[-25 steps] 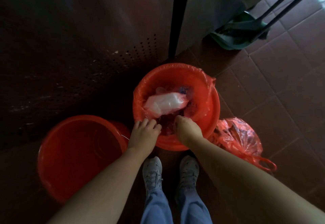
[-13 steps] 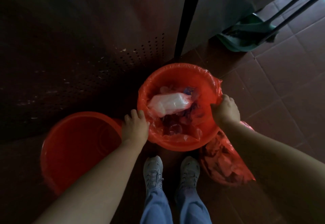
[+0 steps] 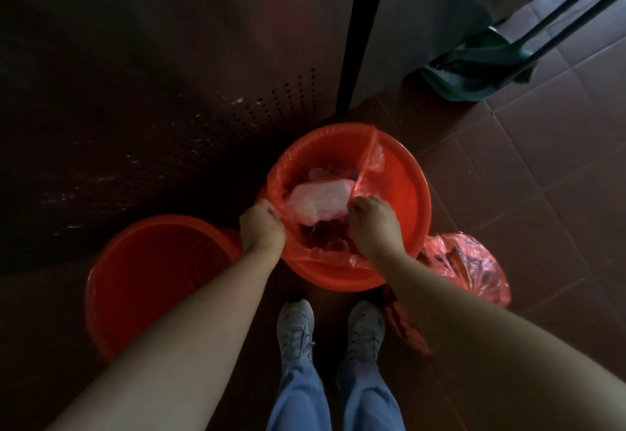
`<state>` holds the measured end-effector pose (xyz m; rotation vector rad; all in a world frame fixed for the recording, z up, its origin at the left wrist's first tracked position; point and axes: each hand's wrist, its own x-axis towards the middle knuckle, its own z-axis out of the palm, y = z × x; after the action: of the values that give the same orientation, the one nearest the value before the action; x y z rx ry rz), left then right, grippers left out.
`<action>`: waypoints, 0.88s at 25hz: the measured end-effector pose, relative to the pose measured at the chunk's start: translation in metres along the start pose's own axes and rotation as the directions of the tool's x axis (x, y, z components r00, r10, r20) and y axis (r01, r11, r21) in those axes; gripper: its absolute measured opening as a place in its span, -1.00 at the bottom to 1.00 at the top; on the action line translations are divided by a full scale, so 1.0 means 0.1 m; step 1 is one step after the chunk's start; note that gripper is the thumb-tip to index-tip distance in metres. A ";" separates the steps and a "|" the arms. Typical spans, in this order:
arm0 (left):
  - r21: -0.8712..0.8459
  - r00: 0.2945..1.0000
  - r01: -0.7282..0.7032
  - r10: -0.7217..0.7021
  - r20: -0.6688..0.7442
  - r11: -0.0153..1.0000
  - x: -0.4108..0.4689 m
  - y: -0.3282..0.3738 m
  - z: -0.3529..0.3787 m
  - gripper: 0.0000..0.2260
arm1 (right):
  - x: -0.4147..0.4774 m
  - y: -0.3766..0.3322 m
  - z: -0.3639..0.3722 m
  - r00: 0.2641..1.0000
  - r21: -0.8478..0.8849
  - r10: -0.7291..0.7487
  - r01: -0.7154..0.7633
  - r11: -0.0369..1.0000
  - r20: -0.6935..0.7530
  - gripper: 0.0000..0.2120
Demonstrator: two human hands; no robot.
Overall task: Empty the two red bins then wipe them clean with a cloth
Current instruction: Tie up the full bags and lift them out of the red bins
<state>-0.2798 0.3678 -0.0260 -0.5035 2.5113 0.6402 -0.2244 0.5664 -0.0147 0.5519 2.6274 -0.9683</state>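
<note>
Two red bins stand on the tiled floor. The left bin (image 3: 128,281) has no liner and looks bare inside. The middle bin (image 3: 411,193) holds a red plastic liner (image 3: 325,256) with a white bag (image 3: 321,202) and other rubbish in it. My left hand (image 3: 262,225) grips the liner's left edge. My right hand (image 3: 372,220) pinches the liner's right edge, pulled off the rim toward the bin's middle. A thin strip of liner stretches from that hand up to the far rim.
A tied red rubbish bag (image 3: 467,268) lies on the floor right of the middle bin. A dark perforated panel (image 3: 169,108) stands behind the bins. A green dustpan (image 3: 474,68) with black handles leans at the back right. My shoes (image 3: 294,329) are just before the bins.
My right hand came off the bin's right rim and drew the liner edge inward over the rubbish. My left hand closed on the liner's left edge and shifted slightly inward.
</note>
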 end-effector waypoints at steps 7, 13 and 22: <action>0.113 0.915 -0.388 0.367 0.168 0.915 -0.42 0.26 0.24 -0.88 | -0.36 0.04 0.01 0.994 0.028 0.005 -0.008 1.000 0.107 -0.82; 0.103 0.975 -0.109 0.126 -0.182 0.989 -0.46 0.17 0.14 -0.61 | -0.41 0.26 -0.16 0.987 0.057 0.136 -0.141 0.988 0.082 -0.79; -0.232 0.986 0.164 -0.162 0.028 0.959 -0.31 0.20 0.01 -0.72 | -0.41 0.07 -0.32 0.958 0.276 0.287 -0.283 0.919 0.028 -0.70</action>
<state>-0.2637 0.3914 -0.0032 -0.7822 2.3671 0.8763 -0.1892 0.5825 0.0211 0.9792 2.3426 -1.2434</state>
